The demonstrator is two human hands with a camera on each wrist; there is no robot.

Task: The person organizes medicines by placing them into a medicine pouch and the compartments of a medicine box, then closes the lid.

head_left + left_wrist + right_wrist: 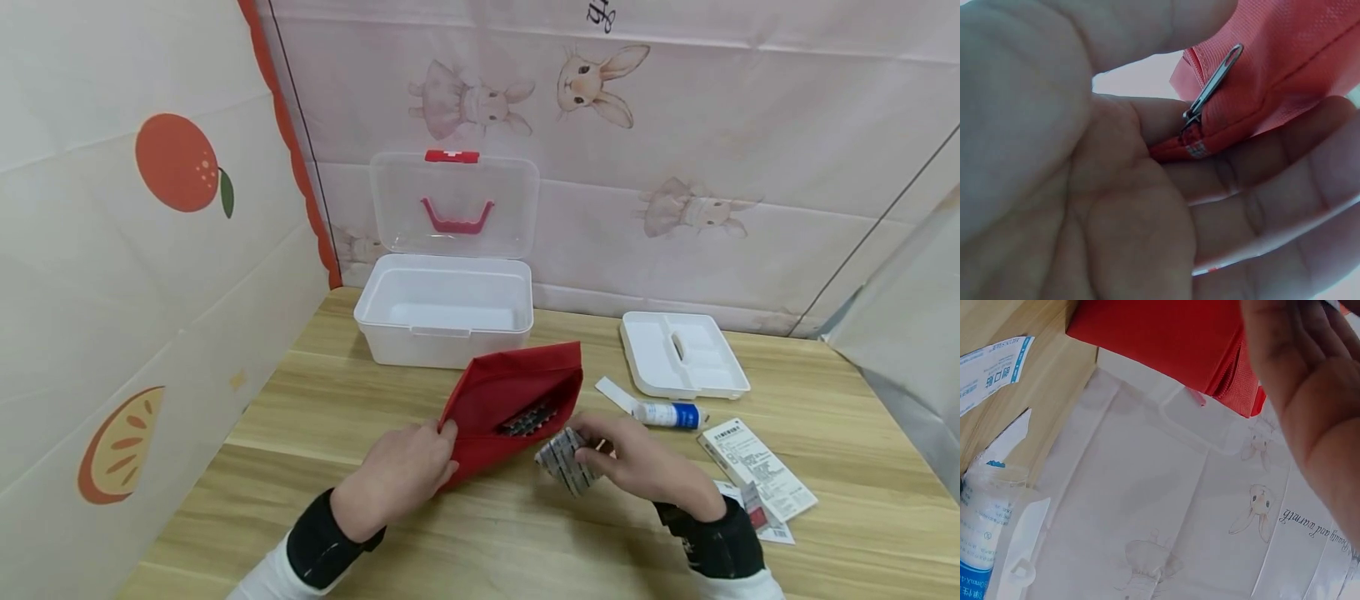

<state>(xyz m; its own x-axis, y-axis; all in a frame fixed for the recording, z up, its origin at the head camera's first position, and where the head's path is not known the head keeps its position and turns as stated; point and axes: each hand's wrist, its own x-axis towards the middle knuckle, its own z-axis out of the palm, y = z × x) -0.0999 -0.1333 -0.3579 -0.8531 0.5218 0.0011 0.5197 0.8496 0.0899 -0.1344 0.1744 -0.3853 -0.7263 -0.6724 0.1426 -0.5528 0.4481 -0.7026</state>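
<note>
A red zippered pouch [517,371] gapes open in the head view, a dark blister pack [528,419] lying inside it. My left hand [401,475] grips the pouch's left edge between thumb and fingers. Close to that grip, the left wrist view has the metal zipper pull [1213,81]. My right hand [637,458] pinches a silver blister pack [567,462] just in front of the pouch's right end. In the right wrist view the fingertips of the right hand [1316,406] are cut off, and the silver pack is hardly visible there.
A white box [442,346] with its clear lid raised stands behind the pouch. On the right lie a white divided tray [682,354], a blue-and-white wrapped roll [670,415], a white carton [757,471] and small packets [761,512]. A printed cloth hangs behind the table.
</note>
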